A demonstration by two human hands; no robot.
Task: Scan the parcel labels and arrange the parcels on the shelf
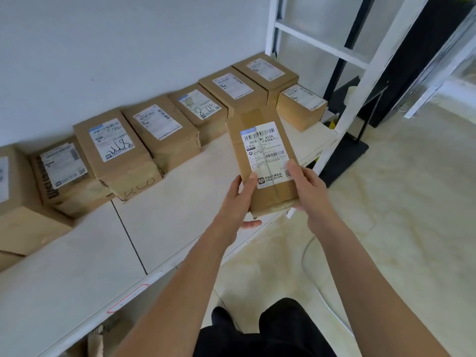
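Both hands grip one parcel [265, 161] above the shelf's [180, 202] front edge — left hand [238, 202] curled round its left side, right hand [309, 191] round its right, thumb on the label [268, 153]. Label faces up, likely so it can be read or scanned before shelving. Shelf holds a row of boxes [159, 135] along the wall, labels up — the held parcel probably joins them.

1 view only: head-worn wide-angle camera, aimed forward and steeply down. Both forearms enter from bottom edge; left hand [238, 199] and right hand [310, 191] near frame centre, close range. Shelf [77, 266] runs diagonally from lower left to upper right. Floor [412, 202] fills right side. Straight edges bow toward frame borders.
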